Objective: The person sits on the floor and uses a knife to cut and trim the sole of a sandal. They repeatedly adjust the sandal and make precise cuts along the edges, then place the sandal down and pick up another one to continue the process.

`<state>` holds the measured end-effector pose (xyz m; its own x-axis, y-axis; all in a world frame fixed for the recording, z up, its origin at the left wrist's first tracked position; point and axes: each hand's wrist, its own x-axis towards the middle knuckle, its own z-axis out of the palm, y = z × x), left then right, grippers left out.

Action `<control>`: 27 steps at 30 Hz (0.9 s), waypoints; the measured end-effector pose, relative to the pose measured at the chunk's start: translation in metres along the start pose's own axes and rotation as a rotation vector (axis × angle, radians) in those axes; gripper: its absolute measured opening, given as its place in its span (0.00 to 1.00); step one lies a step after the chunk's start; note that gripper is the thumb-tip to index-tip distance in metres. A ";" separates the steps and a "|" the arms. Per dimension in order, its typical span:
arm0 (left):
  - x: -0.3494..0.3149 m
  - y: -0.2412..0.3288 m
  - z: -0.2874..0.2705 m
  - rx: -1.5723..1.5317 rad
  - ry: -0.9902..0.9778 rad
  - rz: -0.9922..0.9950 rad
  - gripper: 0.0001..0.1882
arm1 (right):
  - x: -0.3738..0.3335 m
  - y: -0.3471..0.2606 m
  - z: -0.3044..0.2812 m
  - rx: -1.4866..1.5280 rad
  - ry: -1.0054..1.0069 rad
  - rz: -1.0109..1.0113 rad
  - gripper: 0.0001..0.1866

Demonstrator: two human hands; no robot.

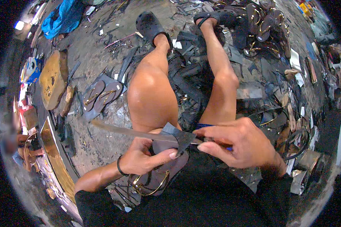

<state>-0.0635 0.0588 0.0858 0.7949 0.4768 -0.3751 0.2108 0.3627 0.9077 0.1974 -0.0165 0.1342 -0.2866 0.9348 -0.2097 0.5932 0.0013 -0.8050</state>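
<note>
My left hand (146,157), with a dark band at its wrist, is closed on a dark sandal (174,166) above my lap. The sandal has gold-trimmed straps, and my thumb presses near the sole's edge. A dark sheet offcut (182,139) with pointed corners sticks out at the sole's far end. My right hand (240,143) pinches the near end of a long, thin knife (129,131). Its blade runs leftward across the sole and the offcut, past my left fingers. The knife's handle is mostly hidden by my right fingers.
A pair of sandals (104,92) lies on a dark sheet left of my legs, near a wooden block (53,80). More sandals (267,28) are heaped at the far right. Dark scraps (189,79) litter the floor between my legs. A gold sheet (57,159) lies at left.
</note>
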 end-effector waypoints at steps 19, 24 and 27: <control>0.042 -0.068 0.079 -0.843 0.478 0.534 0.25 | -0.024 0.030 0.084 0.765 0.577 -0.229 0.34; 0.070 0.013 0.082 -0.717 0.696 0.319 0.24 | -0.024 0.035 0.109 0.176 1.048 -0.218 0.25; 0.060 0.018 0.077 -0.716 0.711 0.298 0.22 | -0.071 0.055 0.142 0.063 1.003 -0.065 0.18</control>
<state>0.0320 0.0326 0.0936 0.1931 0.9007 -0.3892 -0.5086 0.4311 0.7453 0.1438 -0.1336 0.0259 0.4657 0.8009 0.3765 0.5502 0.0713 -0.8320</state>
